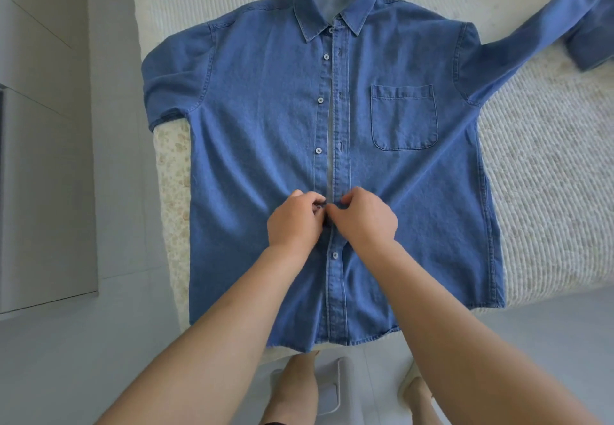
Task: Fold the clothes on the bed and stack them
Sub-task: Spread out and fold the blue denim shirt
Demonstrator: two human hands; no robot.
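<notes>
A blue denim shirt lies face up on the bed, collar far from me and hem hanging over the near edge. Its front placket is partly apart, with several white buttons showing. My left hand pinches the button side of the placket at mid-height. My right hand pinches the buttonhole side right against it. Fingertips of both hands meet over one button, which they hide. The shirt's right sleeve stretches out toward the far right; the left sleeve is tucked under at the bed's left edge.
The bed has a cream ribbed cover with a patterned side panel at its left. Grey floor lies left and in front. My feet in pale slippers stand at the bed's near edge. A cabinet front is at the left.
</notes>
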